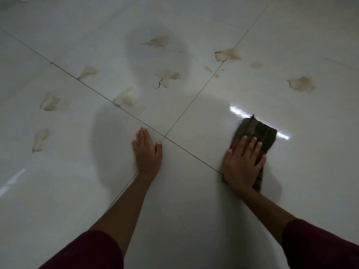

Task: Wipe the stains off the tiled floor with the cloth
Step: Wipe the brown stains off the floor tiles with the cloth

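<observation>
A dark folded cloth [256,133] lies flat on the glossy white tiled floor [194,191] at the right. My right hand [242,164] presses down on its near half, fingers spread, palm flat. My left hand [147,152] rests flat on the bare tile beside the grout cross, holding nothing. Several brownish stains lie beyond both hands: one at the far right [302,84], one on a grout line [227,54], one in the middle [167,75], one at the left [49,101].
Dark grout lines [108,100] cross diagonally and meet just right of my left hand. Bright light reflections [238,110] shine on the tile beyond the cloth. My dark red sleeves fill the bottom corners.
</observation>
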